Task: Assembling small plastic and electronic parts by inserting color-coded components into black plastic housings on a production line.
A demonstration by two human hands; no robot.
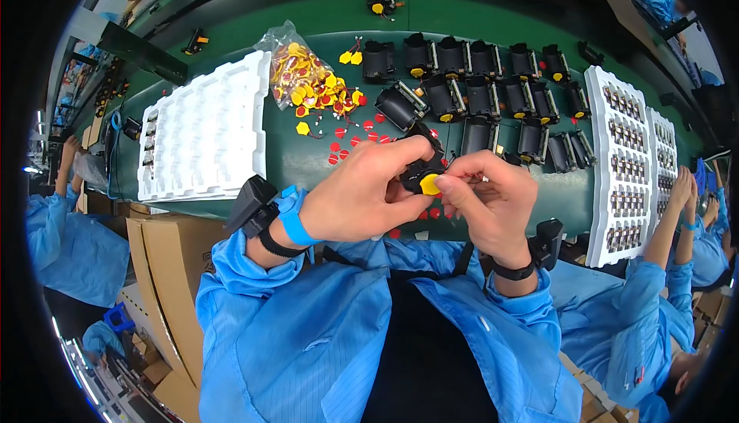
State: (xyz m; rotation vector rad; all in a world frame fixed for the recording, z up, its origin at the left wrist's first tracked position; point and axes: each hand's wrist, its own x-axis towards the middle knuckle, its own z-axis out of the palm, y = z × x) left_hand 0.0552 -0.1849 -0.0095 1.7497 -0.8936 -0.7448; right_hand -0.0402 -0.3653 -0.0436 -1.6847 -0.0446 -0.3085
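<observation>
My left hand [354, 192] is closed around a black plastic housing [419, 169], held above the near part of the bench. A yellow disc [429, 185] lies against the housing's near end. My right hand [493, 196] comes in from the other side, its thumb and fingertips pinched at the disc's edge. The fingers partly cover the housing. Just beyond my hands, small red discs [335, 147] are scattered on the green bench. Several black housings [454, 57] stand in rows farther off, many with yellow discs attached.
A clear bag [281, 46] spills yellow and red discs with wires. A mostly unfilled white tray [204, 130] sits at left; another white tray [616, 169] with small parts is at right. A cardboard box [173, 284] stands at lower left. Co-workers in blue [631, 307] are on both sides.
</observation>
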